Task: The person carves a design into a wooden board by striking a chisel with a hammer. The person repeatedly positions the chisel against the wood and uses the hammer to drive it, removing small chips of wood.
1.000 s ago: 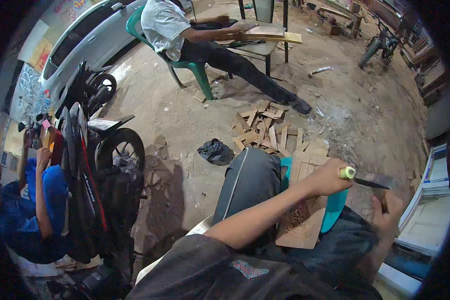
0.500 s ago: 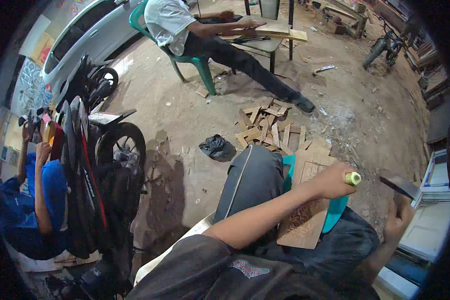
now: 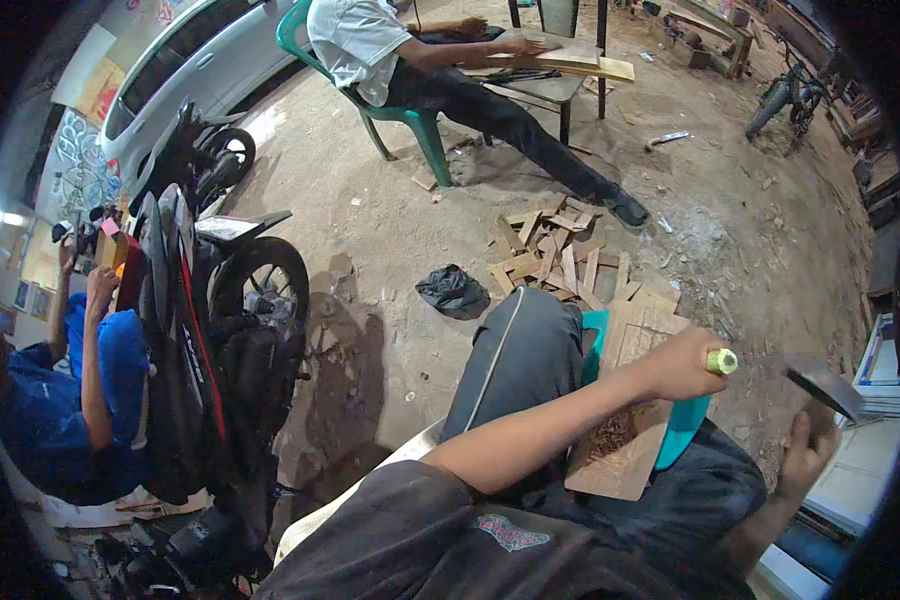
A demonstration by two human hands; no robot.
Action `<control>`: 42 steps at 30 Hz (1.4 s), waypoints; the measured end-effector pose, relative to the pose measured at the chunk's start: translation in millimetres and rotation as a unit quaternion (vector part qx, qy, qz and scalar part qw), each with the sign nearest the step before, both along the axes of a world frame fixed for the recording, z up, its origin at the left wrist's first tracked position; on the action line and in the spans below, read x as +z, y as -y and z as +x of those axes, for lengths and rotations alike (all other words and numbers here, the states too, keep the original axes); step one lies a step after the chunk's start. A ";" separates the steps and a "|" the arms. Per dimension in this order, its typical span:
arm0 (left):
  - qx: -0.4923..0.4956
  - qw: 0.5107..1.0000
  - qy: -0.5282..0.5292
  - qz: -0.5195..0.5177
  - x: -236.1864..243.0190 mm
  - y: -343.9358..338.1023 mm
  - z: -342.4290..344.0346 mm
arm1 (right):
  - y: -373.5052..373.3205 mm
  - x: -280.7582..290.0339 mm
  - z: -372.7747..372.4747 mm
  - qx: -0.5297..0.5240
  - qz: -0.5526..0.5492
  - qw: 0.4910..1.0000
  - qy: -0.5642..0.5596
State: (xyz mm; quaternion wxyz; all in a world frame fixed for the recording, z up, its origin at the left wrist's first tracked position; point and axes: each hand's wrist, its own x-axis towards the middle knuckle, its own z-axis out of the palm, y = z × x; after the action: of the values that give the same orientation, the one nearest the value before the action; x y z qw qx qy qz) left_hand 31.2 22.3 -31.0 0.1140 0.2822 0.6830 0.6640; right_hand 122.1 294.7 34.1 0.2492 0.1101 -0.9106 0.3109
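A flat wooden board [image 3: 625, 465] with carved recesses and brown shavings lies across my lap, over a teal flat thing [image 3: 682, 428] that shows at its edges. My left hand [image 3: 680, 365] is closed round a chisel [image 3: 722, 361] above the board; only the yellow-green butt of its handle sticks out, and the blade is hidden. Off the board's right side, my right hand [image 3: 808, 450] is raised and closed on a hammer [image 3: 823, 390] with a dark head, somewhat blurred. Most of the hammer's handle cannot be seen.
Wood offcuts [image 3: 550, 250] are heaped ahead, beside a black plastic bag [image 3: 452, 291]. Beyond, a person in a green chair [image 3: 425, 135] works at a board on a table. At left, a person in blue [image 3: 40, 400] sits by motorcycles [image 3: 260, 290]. White panels [image 3: 860, 460] stand at right.
The whole scene has shifted slightly right in the picture. The hammer's head has tilted a little and sits slightly lower. My left hand keeps its grip on the chisel over the board.
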 end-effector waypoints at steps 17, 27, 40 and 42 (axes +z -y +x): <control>0.018 1.000 0.007 -0.007 -1.1 -0.7 2.8 | -26.9 2.4 21.3 0.070 -0.312 0.948 0.003; -0.002 1.000 -0.023 -0.011 4.1 1.0 1.0 | 34.9 -0.3 -13.8 -0.076 0.116 0.985 0.102; -0.049 0.996 -0.062 0.029 -2.7 -6.4 10.7 | 84.0 2.1 2.1 -0.061 0.036 0.977 0.202; -0.039 0.985 -0.095 0.137 -4.6 -10.8 15.9 | 82.2 0.2 -5.2 -0.023 0.050 0.971 0.233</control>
State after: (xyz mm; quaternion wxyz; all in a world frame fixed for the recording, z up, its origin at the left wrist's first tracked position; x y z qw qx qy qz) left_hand 47.1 33.0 -35.5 0.0346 0.3830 0.5820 0.7165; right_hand 117.0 212.5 34.4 0.0314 0.0264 -0.9601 0.2765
